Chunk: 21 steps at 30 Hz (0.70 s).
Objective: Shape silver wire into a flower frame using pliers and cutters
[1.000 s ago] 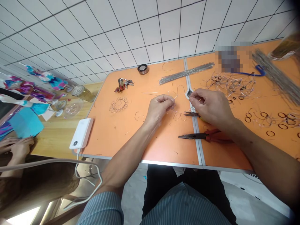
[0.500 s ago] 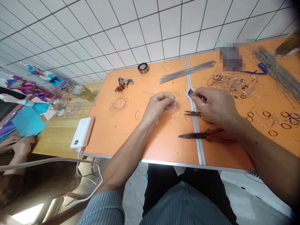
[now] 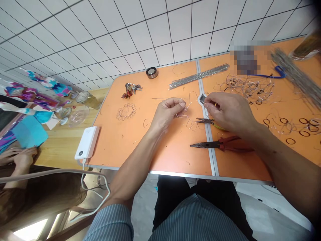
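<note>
Thumb and forefinger of my left hand (image 3: 166, 113) pinch a thin, bent wire (image 3: 182, 116) just above the orange table. Opposite it, my right hand (image 3: 229, 108) is closed in a pinch near the table's seam; what lies between its fingertips is too fine to make out. Beneath the hands is another looped wire (image 3: 195, 125). A small dark-bladed tool (image 3: 204, 120) with a yellow handle lies partly under my right hand. Closer to me rest long-nose pliers (image 3: 208, 144) with red handles, partly covered by my right forearm. A ring of wire loops (image 3: 126, 111) lies to the left.
Straight wires (image 3: 198, 77) lie in a bundle at the back, beside a roll of tape (image 3: 151, 72) and keys (image 3: 131, 89). Tangled wire (image 3: 248, 87) and dark rings (image 3: 290, 141) spread rightward. A white power bank (image 3: 87, 142) sits at the left edge; another person's hands (image 3: 22, 155) are beyond.
The wire at my left fingertips has turned slightly, and its strands point differently. Both hands stay nearly in place, and the whole view has shifted a little.
</note>
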Available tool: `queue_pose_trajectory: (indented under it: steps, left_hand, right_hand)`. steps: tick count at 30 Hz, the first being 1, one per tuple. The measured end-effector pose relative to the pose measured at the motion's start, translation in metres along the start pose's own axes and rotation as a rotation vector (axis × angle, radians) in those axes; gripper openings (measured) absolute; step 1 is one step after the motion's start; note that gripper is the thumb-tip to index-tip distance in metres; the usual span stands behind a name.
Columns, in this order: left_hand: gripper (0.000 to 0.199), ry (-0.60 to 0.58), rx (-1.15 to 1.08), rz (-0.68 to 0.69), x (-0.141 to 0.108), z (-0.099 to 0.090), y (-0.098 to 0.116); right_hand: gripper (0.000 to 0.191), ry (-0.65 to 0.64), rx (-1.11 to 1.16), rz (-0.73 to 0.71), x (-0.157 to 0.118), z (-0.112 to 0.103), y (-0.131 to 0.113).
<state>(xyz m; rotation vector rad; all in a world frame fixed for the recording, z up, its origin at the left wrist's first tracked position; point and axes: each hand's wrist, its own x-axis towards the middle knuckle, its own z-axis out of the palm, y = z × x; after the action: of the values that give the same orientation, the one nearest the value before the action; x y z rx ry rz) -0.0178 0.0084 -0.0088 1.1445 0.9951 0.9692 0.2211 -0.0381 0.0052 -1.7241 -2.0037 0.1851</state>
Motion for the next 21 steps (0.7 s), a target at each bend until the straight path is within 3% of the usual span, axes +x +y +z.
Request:
queue_pose_trajectory:
  steps: [4,9,16,21]
  left_hand:
    - [0.039,-0.013,0.027,-0.043,-0.0024,0.0022,0.0004]
    - [0.029,0.007,0.055,-0.071,-0.0026,0.0026,0.0010]
    - [0.017,0.089,0.110,-0.004,-0.0017,0.0073,-0.0020]
    - [0.021,0.066,-0.050,-0.195,0.0010,0.0089,-0.0074]
  right_hand:
    - [0.017,0.019,0.026,0.040,-0.0014,-0.0026,-0.0017]
    - [0.021,0.020,0.022,0.053,-0.0024,-0.0042,-0.0022]
    - [0.019,0.016,0.029,0.014,-0.0026,-0.0019,-0.0018]
    - [0.018,0.040,0.006,-0.006,-0.0022,0.0030,-0.0006]
